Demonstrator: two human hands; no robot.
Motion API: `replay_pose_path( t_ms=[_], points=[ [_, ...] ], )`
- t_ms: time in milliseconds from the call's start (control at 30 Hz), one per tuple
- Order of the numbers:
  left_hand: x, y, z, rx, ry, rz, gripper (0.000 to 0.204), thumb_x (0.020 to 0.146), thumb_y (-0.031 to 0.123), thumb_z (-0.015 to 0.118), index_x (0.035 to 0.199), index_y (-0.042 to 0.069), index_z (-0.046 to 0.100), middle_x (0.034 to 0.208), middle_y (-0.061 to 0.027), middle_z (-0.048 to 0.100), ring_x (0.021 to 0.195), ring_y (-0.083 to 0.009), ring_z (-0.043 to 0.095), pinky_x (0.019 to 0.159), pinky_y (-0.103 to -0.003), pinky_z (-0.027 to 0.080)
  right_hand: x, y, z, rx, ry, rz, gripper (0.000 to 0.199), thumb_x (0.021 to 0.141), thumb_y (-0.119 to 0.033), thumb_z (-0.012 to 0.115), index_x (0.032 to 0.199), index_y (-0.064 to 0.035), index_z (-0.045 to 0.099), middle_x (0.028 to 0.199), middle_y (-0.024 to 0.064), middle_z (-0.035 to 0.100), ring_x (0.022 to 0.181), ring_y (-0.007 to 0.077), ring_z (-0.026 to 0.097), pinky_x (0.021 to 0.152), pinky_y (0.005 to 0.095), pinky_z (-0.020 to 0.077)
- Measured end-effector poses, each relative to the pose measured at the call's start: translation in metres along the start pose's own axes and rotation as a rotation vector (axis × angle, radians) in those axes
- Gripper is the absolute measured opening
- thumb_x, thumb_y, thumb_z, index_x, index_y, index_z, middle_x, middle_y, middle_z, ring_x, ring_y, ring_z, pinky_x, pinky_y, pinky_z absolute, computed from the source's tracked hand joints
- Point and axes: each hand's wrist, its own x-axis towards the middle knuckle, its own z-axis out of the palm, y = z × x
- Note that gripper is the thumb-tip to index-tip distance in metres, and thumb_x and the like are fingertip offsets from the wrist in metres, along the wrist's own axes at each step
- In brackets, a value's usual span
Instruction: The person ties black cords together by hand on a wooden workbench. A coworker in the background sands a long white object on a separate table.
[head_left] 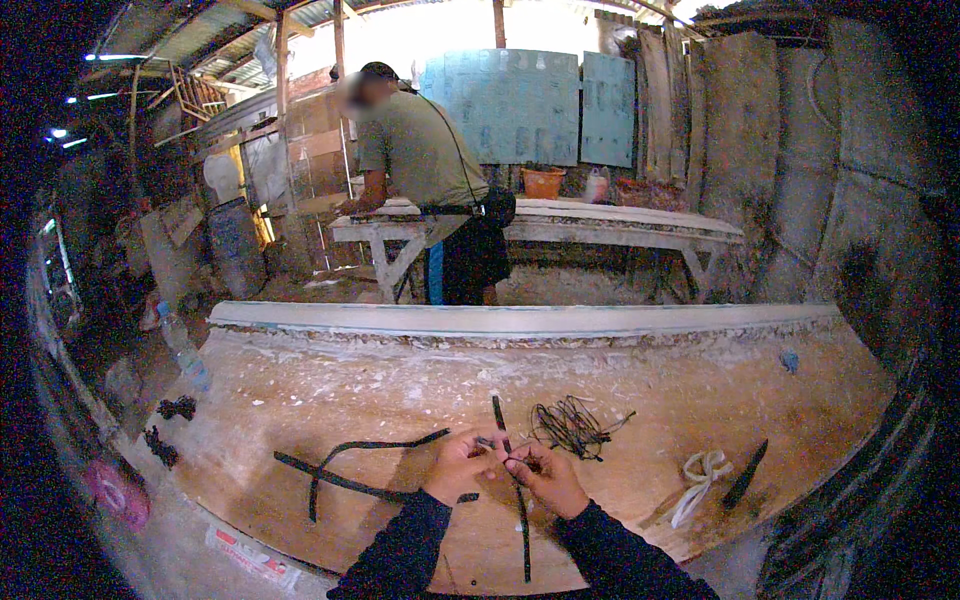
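My left hand [466, 464] and my right hand [548, 476] meet over the middle of the worktable, fingers pinched together. Between them runs a narrow black strip [523, 535], one end pointing away from me and the other hanging toward the near edge. Both hands grip it near its middle; a small dark bit shows at my left fingertips, too small to make out. Just beyond my right hand lies a loose tangle of thin black cord [572, 426]. To the left of my left hand, more black strips [345, 477] lie crossed on the wood.
A knotted white strip [702, 482] and a dark pointed piece [745, 474] lie at right. Small black bundles [177, 407] and a plastic bottle [178, 340] are at the left edge. A pale raised ledge [520, 320] closes the far side. Beyond, a person [420, 150] leans over a bench [620, 226].
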Motion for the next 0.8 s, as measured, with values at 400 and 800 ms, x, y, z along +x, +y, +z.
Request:
replay_pose_path(
  t_ms=[400, 800],
  points=[
    [0.002, 0.005, -0.009, 0.246, 0.008, 0.021, 0.017, 0.078, 0.015, 0.062, 0.087, 0.001, 0.06, 0.079, -0.0033, 0.061, 0.065, -0.0078, 0.055, 0.053, -0.02, 0.046, -0.006, -0.03, 0.0, -0.376, 0.044, -0.151, 0.018, 0.082, -0.018, 0.055, 0.076, -0.0005, 0.057, 0.062, 0.0106, 0.054, 0.055, 0.0139, 0.05, 0.052, 0.0278, 0.0397],
    [-0.003, 0.008, 0.002, 0.162, 0.095, -0.112, 0.023, 0.076, 0.009, 0.06, 0.097, 0.0, 0.055, 0.086, -0.0032, 0.058, 0.072, -0.008, 0.054, 0.061, -0.021, 0.045, -0.002, -0.015, 0.003, -0.206, 0.02, -0.013, 0.019, 0.085, -0.018, 0.052, 0.077, -0.0001, 0.055, 0.063, 0.0012, 0.054, 0.058, 0.0098, 0.048, 0.053, 0.0259, 0.0401]
  ],
)
